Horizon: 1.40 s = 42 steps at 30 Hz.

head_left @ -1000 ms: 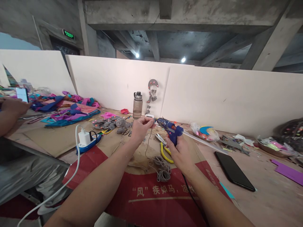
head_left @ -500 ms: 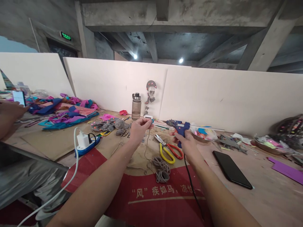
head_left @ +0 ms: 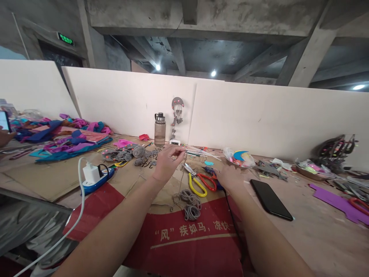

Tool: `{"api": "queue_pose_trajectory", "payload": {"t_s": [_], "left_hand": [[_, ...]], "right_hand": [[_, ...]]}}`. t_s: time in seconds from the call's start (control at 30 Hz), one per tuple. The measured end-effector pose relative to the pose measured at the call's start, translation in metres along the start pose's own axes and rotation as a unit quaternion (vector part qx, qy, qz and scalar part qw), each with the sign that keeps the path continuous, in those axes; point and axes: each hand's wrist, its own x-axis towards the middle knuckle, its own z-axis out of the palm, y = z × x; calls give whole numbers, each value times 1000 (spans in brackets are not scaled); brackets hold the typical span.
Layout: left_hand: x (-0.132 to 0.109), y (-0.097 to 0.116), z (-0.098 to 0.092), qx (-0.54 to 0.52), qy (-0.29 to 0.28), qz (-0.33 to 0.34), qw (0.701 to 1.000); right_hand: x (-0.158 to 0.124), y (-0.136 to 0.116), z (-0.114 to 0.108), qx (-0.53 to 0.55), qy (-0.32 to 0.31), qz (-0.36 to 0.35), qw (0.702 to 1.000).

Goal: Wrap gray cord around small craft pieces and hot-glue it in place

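Note:
Thumb and fingers of my left hand (head_left: 170, 163) pinch the end of a grey cord (head_left: 183, 175), which hangs down to a loose coil (head_left: 191, 206) on the cardboard. My right hand (head_left: 230, 177) is low over the table, by the blue glue gun (head_left: 219, 186), which lies mostly hidden beneath and beside it; whether the fingers still touch it is unclear. Scissors with one yellow and one red handle (head_left: 198, 188) lie between my hands. A small light-blue piece (head_left: 209, 163) rests just behind the scissors.
A bottle (head_left: 160, 130) and a grey hanging ornament (head_left: 177, 111) stand at the white partition. Right are a bowl of scraps (head_left: 238, 157) and a black phone (head_left: 271, 199). Left are a blue power strip (head_left: 98, 181), coloured felt (head_left: 72, 140) and another person's hand (head_left: 5, 137).
The glue gun has gone from raised in my right hand down to the table. My left hand still pinches the cord. The view has shifted a little to the right.

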Motion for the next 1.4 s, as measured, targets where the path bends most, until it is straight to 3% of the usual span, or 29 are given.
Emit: {"api": "queue_pose_trajectory", "payload": {"t_s": [0.07, 0.13, 0.2, 0.27, 0.33, 0.37, 0.53, 0.63, 0.73, 1.4], "left_hand": [[-1, 0, 1, 10, -4, 7, 1000], [-1, 0, 2, 26, -14, 23, 999], [-2, 1, 3, 42, -30, 47, 998], [-2, 3, 4, 45, -47, 67, 996], [-3, 4, 5, 45, -53, 69, 995], [-3, 4, 6, 46, -52, 62, 996], [-7, 7, 14, -13, -55, -60, 997], [-8, 10, 18, -114, -80, -166, 976], [-7, 14, 19, -169, -92, -217, 957], [-10, 10, 19, -170, -112, -178, 963]], "right_hand": [[-2, -17, 6, -22, -19, 13, 999], [-9, -40, 17, 68, -86, 27, 994], [-18, -66, 28, 244, -138, 68, 957], [-28, -87, 37, 386, -177, 119, 898], [-34, -98, 42, 445, -186, 153, 863], [-35, -100, 44, 449, -179, 162, 860], [-30, -87, 42, 354, -123, 126, 918], [-27, -81, 39, 276, -100, 89, 952], [-26, -82, 36, 229, -88, 72, 967], [-26, -87, 29, 128, -65, 31, 989]]}}
